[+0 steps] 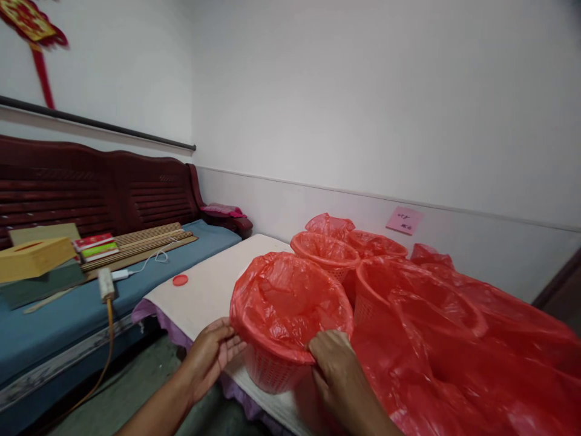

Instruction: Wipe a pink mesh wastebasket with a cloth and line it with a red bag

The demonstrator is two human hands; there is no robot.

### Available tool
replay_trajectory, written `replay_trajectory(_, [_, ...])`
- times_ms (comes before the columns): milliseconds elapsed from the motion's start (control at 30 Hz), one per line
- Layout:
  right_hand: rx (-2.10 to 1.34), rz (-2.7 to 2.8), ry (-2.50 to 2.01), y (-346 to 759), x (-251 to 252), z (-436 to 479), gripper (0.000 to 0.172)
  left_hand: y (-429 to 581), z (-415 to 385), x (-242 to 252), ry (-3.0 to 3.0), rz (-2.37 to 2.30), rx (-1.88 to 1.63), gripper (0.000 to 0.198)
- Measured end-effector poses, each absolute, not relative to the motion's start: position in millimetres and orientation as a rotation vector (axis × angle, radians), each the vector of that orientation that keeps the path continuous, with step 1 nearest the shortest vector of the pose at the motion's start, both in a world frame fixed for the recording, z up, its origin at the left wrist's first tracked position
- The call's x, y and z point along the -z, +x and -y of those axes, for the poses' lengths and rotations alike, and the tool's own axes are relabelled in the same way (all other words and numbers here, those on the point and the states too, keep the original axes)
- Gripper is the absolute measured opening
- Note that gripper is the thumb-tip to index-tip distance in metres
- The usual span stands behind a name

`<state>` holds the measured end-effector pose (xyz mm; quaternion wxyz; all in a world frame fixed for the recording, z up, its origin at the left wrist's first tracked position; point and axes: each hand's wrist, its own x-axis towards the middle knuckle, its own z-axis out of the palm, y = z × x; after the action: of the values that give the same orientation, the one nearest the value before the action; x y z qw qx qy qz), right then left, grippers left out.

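Note:
A red plastic basket [272, 372] stands at the table's near edge, lined with a red plastic bag [285, 297] folded over its rim. My left hand [213, 354] rests against the basket's left side, fingers curled on the bag's edge. My right hand [333, 360] pinches the bag's folded edge at the front right of the rim.
Behind stand more red bag-lined baskets [327, 251], with loose red bags [476, 357] heaped to the right. The white-topped table [213, 284] has a small red lid [180, 280] near its left edge. A wooden sofa [91, 200] with a blue cushion, boxes and a cable sits left.

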<state>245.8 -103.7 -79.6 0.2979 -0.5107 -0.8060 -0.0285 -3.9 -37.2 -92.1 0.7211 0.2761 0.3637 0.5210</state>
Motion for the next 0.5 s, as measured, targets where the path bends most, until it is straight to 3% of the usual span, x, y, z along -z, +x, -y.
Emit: replay_trajectory(500, [-0.038,2.240,-1.376,267.3,62.9,117.0,0.024,3.9,55.4,94.8,0.608,-0.794,-1.095,0.019])
